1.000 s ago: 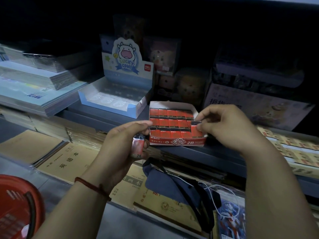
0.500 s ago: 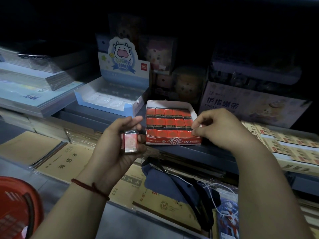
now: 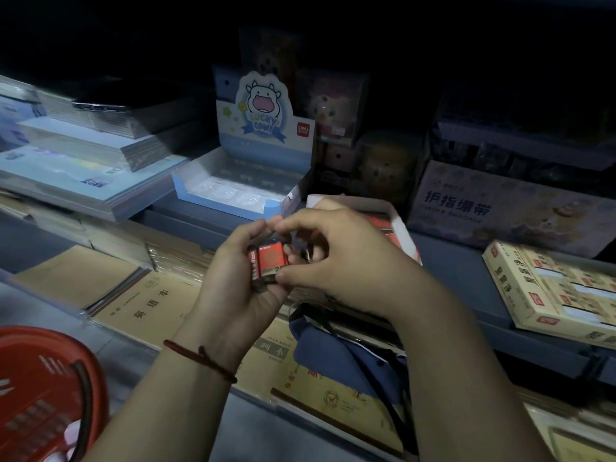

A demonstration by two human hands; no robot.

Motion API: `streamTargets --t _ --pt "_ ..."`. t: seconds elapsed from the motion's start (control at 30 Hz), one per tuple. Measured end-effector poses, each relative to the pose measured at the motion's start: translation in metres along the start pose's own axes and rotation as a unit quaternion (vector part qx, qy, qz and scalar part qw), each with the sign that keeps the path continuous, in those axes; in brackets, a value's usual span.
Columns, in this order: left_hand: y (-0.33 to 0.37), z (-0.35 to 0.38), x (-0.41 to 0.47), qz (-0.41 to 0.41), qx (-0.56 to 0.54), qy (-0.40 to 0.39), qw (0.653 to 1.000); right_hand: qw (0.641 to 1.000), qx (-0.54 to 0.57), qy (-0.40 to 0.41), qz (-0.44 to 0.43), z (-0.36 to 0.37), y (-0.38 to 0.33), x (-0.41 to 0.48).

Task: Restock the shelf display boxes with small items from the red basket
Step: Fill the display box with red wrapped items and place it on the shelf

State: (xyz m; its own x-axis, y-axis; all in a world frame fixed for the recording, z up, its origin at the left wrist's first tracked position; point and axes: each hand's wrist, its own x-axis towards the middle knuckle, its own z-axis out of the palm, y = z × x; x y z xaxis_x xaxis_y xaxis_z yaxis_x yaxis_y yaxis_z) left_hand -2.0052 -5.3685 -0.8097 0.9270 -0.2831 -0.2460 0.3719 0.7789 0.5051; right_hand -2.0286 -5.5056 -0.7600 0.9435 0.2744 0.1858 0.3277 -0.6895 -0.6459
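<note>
there is just one view, from a camera on the person's head. it looks forward and down, close to both hands, which meet in the middle of the picture. the left hand (image 3: 240, 271) and right hand (image 3: 336, 258) come up from the bottom. past the hands the camera faces dim shelves, and the red display box (image 3: 396, 225) sits just behind the right hand. down and left of the left hand, the red basket (image 3: 43, 395) shows at the corner.
</note>
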Motion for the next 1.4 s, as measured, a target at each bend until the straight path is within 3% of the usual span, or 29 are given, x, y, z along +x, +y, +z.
streamTargets --t 0.3,0.47,0.57,0.77,1.2,1.4 --pt "0.011 -0.004 -0.007 -0.007 0.028 -0.029 0.999 0.997 0.071 0.004 -0.001 0.005 -0.005 0.003" --pt "0.014 -0.009 -0.005 -0.02 0.035 -0.003 0.999 0.988 0.126 0.091 0.025 -0.009 0.007 0.005" --pt "0.015 -0.009 -0.004 -0.02 0.035 0.002 0.999 0.983 0.103 0.128 0.079 -0.017 0.022 0.009" --pt "0.017 -0.005 -0.003 0.001 0.081 -0.013 0.997 0.979 0.026 0.102 0.175 -0.02 0.044 0.023" --pt "0.015 -0.009 0.016 0.003 0.137 0.002 0.991 0.979 -0.014 0.08 0.189 -0.011 0.046 0.058" --pt "0.019 -0.008 0.019 -0.019 0.058 -0.025 0.998 0.979 -0.022 0.087 0.181 -0.009 0.047 0.058"
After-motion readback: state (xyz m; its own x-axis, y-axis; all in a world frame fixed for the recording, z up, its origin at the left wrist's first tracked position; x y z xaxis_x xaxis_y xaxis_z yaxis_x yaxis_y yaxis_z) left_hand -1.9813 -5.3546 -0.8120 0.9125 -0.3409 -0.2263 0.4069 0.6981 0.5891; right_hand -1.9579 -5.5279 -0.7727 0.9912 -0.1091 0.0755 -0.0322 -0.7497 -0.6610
